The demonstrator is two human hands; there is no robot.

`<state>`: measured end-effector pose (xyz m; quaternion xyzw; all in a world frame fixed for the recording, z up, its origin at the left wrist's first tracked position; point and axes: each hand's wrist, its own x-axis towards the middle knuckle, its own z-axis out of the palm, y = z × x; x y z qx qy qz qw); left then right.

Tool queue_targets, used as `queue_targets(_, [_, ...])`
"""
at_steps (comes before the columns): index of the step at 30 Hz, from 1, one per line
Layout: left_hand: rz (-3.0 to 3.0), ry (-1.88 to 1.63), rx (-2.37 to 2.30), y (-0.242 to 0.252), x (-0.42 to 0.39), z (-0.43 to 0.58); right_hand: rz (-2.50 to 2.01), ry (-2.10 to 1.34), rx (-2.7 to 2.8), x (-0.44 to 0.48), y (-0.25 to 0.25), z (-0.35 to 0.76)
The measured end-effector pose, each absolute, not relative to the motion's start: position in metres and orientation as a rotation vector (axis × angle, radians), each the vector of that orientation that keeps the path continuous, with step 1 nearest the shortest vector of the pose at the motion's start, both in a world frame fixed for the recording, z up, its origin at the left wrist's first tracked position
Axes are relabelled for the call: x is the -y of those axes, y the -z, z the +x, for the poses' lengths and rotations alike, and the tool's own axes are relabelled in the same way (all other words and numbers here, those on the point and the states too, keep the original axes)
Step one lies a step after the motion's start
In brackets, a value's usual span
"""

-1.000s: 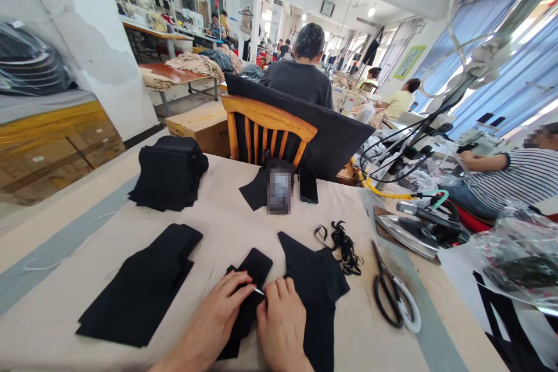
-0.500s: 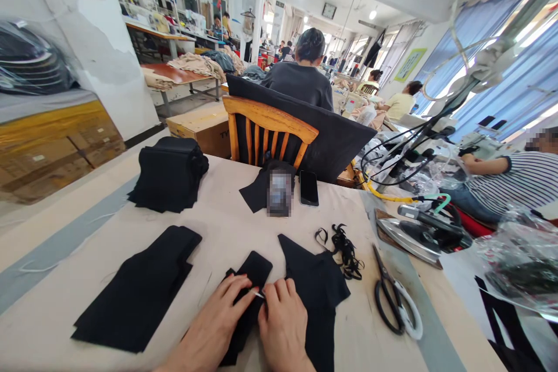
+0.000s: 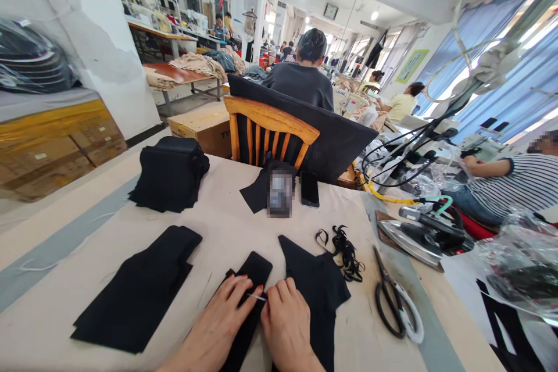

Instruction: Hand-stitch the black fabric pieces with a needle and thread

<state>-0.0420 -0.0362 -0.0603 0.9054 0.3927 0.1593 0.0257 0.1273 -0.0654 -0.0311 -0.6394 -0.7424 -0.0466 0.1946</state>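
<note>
Both of my hands rest on a narrow black fabric piece (image 3: 255,270) lying on the cloth-covered table (image 3: 226,232). My left hand (image 3: 220,325) presses the fabric with its fingers together. My right hand (image 3: 290,325) is closed in a pinch on a thin silvery pin or needle (image 3: 257,297) whose tip reaches my left fingertips. A larger black fabric piece (image 3: 318,288) lies just right of my hands, and a flat stack of black pieces (image 3: 139,290) lies to the left.
Black scissors (image 3: 392,302) and a tangle of black straps (image 3: 344,250) lie to the right, beside an iron (image 3: 418,235). A pile of black fabric (image 3: 170,174), a phone (image 3: 309,189) and a wooden chair (image 3: 270,133) stand behind. Other people work beyond.
My hands have hardly moved; they shifted slightly down and toward me while still working the pin on the narrow fabric piece. The view rose a little.
</note>
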Motion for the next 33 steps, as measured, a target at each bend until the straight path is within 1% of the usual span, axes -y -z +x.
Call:
queue_targets(15, [2.814, -0.411, -1.171, 0.054, 0.035, -0.041, -1.584, 0.149, 2.267, 0.066, 0.030, 0.143])
queue_targets(33, [2.786, -0.350, -0.877, 0.032, 0.030, -0.056, -1.626, 0.000, 2.312, 0.076, 0.015, 0.162])
